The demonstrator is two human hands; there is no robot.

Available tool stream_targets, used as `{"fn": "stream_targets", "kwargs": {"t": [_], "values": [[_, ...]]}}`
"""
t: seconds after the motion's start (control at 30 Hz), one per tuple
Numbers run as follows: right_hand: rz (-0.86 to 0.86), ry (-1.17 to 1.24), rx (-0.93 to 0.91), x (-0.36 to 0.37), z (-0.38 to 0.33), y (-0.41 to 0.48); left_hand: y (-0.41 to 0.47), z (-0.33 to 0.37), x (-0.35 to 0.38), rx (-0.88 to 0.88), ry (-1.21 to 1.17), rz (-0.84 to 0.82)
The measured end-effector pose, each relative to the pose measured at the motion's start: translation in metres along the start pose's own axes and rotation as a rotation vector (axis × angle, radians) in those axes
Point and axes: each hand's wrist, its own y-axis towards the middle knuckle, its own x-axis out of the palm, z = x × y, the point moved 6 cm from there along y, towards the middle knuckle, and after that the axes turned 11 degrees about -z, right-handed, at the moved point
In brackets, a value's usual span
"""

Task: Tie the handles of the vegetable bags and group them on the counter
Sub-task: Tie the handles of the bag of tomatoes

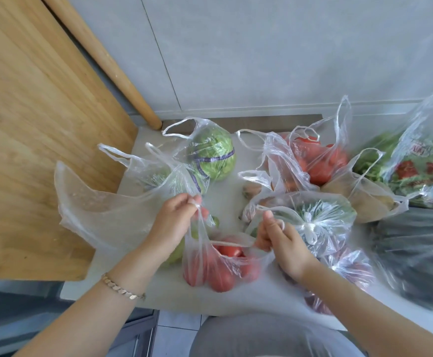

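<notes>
A clear plastic bag of red tomatoes [220,266] sits at the front of the white counter [230,199]. My left hand [176,220] grips its left handle and my right hand [279,240] grips its right handle, the bag mouth stretched between them. Just right of my right hand lies a knotted bag of greens [321,217]. Behind stand an untied cabbage bag [210,155], an untied tomato bag [318,158] and a bag of potatoes [365,199], handles loose.
A large wooden cutting board [37,140] leans at the left, with an empty-looking clear bag [99,210] against it. A printed bag of leafy greens [424,166] and a dark bag [416,256] fill the right side. Another knotted bag [349,269] lies under my right forearm.
</notes>
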Motion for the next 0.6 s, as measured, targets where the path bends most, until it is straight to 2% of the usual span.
{"fn": "stream_targets", "kwargs": {"t": [0.1,0.2,0.37,0.53,0.6], "values": [[-0.04,-0.012,0.018,0.008,-0.004,-0.014,0.0,-0.015,0.012,-0.164,-0.493,-0.033],[0.029,0.04,0.009,0.005,-0.013,-0.018,0.002,-0.014,0.016,-0.163,-0.7,0.013],[0.236,-0.108,0.149,-0.025,0.006,0.0,0.005,-0.005,0.036,-0.084,-0.723,-0.155],[0.255,0.215,0.245,-0.03,0.021,0.01,0.0,-0.004,0.062,-0.036,-0.665,-0.277],[0.268,0.193,0.244,-0.031,0.027,0.011,-0.002,-0.009,0.072,-0.013,-0.601,-0.3]]}}
